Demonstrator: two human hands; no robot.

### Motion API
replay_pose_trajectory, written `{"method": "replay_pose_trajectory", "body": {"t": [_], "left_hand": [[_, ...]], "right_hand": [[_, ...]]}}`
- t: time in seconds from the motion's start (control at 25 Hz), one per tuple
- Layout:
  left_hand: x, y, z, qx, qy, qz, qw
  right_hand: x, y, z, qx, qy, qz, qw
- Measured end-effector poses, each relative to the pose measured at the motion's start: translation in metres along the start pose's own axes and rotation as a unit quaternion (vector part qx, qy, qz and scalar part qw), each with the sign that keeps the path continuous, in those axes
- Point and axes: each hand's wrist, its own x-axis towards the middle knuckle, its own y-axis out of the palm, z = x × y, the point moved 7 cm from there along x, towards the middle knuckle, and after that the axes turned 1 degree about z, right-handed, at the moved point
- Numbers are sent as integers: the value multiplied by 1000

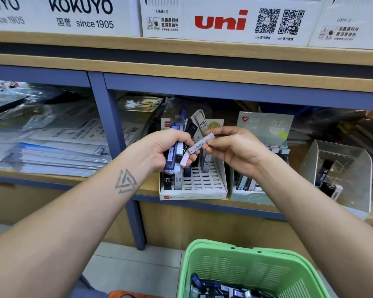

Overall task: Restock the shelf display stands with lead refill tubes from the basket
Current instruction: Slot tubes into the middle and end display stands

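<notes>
Head view: the left hand (164, 147) is clenched around a fanned bunch of lead refill tubes (178, 151), dark blue, black and pale, some marked HB 0.5. The right hand (233, 147) pinches one white tube (200, 143) with a barcode between thumb and fingertips, tilted, its lower end touching the bunch. Both hover in front of the white display stand (202, 186), half filled. The green basket (246, 269) below holds more tubes.
</notes>
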Motion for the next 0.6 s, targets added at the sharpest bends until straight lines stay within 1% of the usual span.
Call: {"method": "replay_pose_trajectory", "body": {"t": [0.12, 0.2, 0.36, 0.44, 0.52, 0.6], "left_hand": [[-1, 7, -8, -14, 20, -11, 1000], [-1, 19, -13, -36, 34, -14, 999], [3, 59, -17, -48, 48, 5, 998], [8, 79, -16, -39, 45, 12, 998], [15, 106, -15, -21, 37, 27, 999], [23, 135, -14, -14, 33, 44, 998]], "right_hand": [[-7, -9, 9, -33, 1, 0, 999], [-13, -21, 17, -98, -20, -9, 995], [-37, -47, 36, -251, -67, 2, 966], [-50, -59, 43, -312, -69, 10, 948], [-64, -80, 50, -329, -67, 4, 942], [-78, -111, 55, -296, -66, -21, 953]]}}
